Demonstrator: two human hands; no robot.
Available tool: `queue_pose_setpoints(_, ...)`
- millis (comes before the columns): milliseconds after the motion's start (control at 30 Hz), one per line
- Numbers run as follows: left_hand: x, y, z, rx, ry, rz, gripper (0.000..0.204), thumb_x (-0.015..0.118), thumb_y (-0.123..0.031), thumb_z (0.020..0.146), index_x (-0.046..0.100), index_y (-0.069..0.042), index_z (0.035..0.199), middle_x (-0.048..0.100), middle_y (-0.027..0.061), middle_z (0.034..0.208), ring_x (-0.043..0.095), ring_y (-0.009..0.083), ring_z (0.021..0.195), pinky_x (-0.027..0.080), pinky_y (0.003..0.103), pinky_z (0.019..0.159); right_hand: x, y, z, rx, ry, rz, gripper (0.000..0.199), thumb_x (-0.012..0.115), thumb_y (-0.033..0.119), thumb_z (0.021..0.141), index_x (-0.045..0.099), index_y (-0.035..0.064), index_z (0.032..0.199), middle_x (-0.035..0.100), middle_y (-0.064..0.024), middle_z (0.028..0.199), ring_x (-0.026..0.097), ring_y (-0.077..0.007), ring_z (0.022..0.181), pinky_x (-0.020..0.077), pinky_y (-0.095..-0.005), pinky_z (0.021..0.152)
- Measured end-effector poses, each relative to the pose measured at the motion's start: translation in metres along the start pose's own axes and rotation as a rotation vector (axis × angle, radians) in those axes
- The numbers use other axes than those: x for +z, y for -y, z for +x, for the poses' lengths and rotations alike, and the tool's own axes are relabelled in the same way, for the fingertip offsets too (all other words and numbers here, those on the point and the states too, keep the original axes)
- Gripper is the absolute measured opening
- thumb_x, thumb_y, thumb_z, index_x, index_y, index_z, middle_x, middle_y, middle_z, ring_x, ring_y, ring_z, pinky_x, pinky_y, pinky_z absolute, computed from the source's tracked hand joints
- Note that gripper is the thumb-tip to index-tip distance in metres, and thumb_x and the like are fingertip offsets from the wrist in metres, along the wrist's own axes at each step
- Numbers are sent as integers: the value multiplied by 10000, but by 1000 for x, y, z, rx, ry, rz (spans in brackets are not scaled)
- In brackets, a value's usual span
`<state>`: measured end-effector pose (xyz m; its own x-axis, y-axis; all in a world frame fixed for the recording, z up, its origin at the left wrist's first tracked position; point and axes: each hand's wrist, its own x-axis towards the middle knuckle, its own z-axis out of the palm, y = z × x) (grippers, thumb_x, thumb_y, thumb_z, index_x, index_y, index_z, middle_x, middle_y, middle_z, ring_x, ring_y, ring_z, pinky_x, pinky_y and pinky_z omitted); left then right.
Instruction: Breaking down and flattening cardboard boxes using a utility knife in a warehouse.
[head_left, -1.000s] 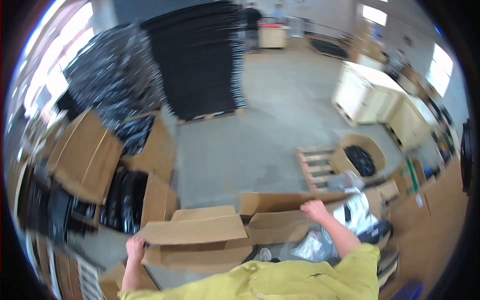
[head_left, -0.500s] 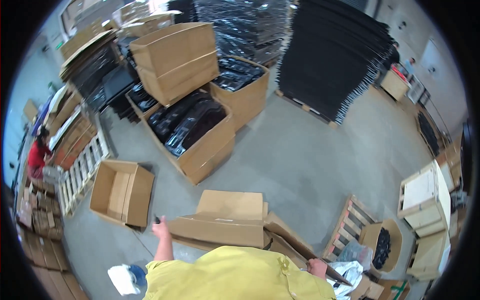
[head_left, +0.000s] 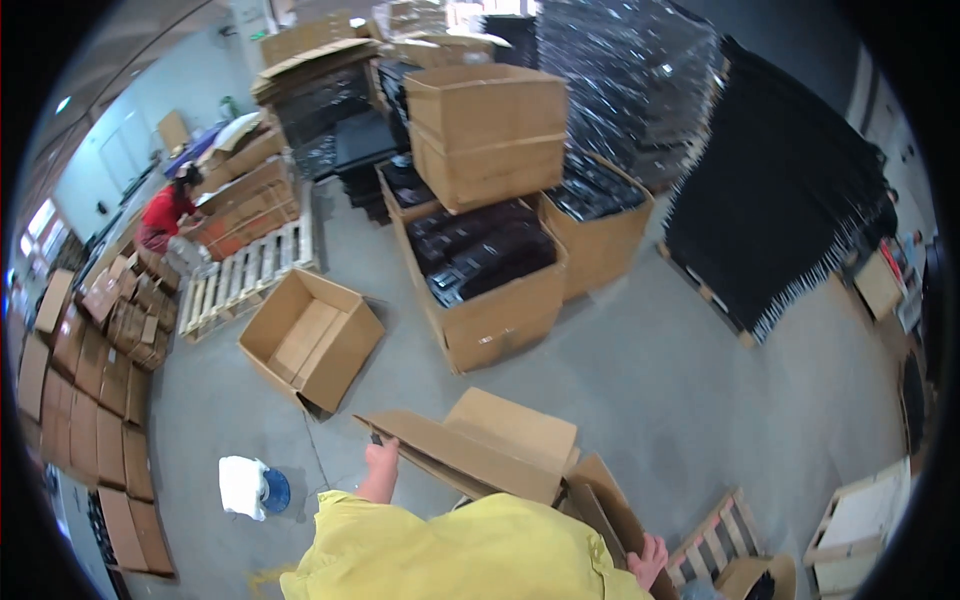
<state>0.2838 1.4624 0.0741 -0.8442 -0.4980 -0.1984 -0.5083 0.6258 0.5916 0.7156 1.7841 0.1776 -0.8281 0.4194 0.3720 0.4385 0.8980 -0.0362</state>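
Note:
I hold a large brown cardboard box (head_left: pixel 490 440) with open flaps in front of my chest. My left hand (head_left: pixel 381 460) grips the edge of its left flap. My right hand (head_left: pixel 650 555) holds the box's right side low at the frame's bottom, partly hidden by my yellow sleeve. The box is tilted and lifted off the grey floor.
An empty open carton (head_left: pixel 312 340) lies on the floor ahead left, beside a wooden pallet (head_left: pixel 245 280). Big cartons of dark trays (head_left: pixel 485 255) stand ahead, black tray stacks (head_left: pixel 780 200) to the right. A person in red (head_left: pixel 165 215) works far left. A white-blue object (head_left: pixel 248 487) lies near my feet.
My view has swung left across the floor while I carry the box; the tray cartons and the empty carton now lie ahead. Both hands keep their hold.

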Motion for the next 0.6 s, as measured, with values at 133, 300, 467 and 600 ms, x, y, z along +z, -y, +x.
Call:
queue_pose_setpoints(133, -15, -4, -32, -241, 365, -287, 447, 603, -419, 723, 465, -8, 614, 483, 84, 532, 453, 161, 401, 323, 313, 333, -10, -19, 20, -60, -17, -83, 186, 598, 175, 723, 580, 68, 874, 561, -191, 980, 560, -313, 815, 452, -374, 729)
queue_pose_setpoints(300, -65, -41, -64, -297, 494, -431, 364, 497, -379, 797, 533, -20, 845, 491, 60, 587, 423, 124, 419, 292, 260, 340, -12, -35, 31, 324, 467, 179, 199, 592, 283, 673, 601, 99, 747, 570, -137, 837, 544, -335, 726, 443, -407, 642)
queue_pose_setpoints(467, -83, -53, -77, -8, 702, -902, 296, 451, -23, 792, 519, -77, 1075, 526, 60, 734, 499, 118, 567, 427, 235, 477, -9, -47, 51, 253, 430, 180, 219, 602, 294, 652, 599, 80, 699, 568, -153, 735, 547, -340, 706, 445, -411, 624)
queue_pose_setpoints(600, -61, -45, -73, 1425, 213, 50, 411, 619, -155, 712, 495, -55, 1091, 504, 129, 1035, 493, 266, 955, 411, 409, 832, -9, -49, 63, 171, 361, 189, 230, 636, 260, 637, 567, 46, 684, 542, -156, 687, 520, -345, 666, 422, -400, 594)
